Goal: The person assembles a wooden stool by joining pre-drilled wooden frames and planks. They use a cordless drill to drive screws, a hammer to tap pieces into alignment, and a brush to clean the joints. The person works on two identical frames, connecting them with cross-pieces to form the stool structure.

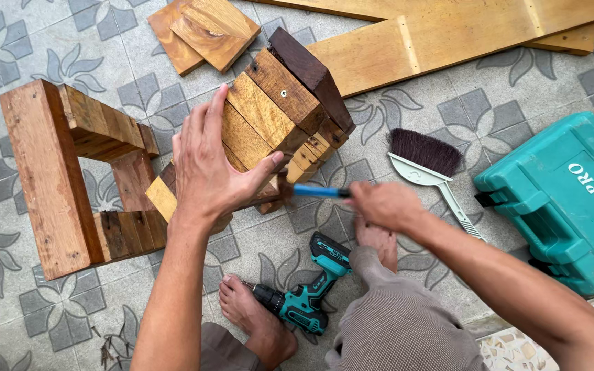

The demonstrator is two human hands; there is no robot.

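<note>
- I see the tiled floor [448, 110], grey with leaf patterns, carrying everything here.
- Long pale planks [448, 34] lie on the floor behind and to the right of the wooden block assembly.
- A wooden stool frame [49, 178] lies on its side just left of the assembly, partly behind it.
- A teal tool case [558, 199] sits shut, well to the right of the assembly.
- The wooden block assembly [283, 103], slats screwed together with one dark piece on top, stands tilted at the centre of the floor.
- Two square board offcuts [204, 31] lie stacked just behind the assembly.
- My left hand [207, 165] is spread wide over the near face of the assembly, thumb pressed to its right side, steadying it.
- A teal cordless drill [307, 292] lies on the floor in front of the assembly, between my bare feet.
- A dark-bristled hand brush [424, 154] lies to the right of the assembly, near the tool case.
- My right hand [383, 205] is closed around a blue-handled tool [317, 192], whose tip meets the assembly's lower right edge; the tip is blurred, so I cannot tell its kind.
</note>
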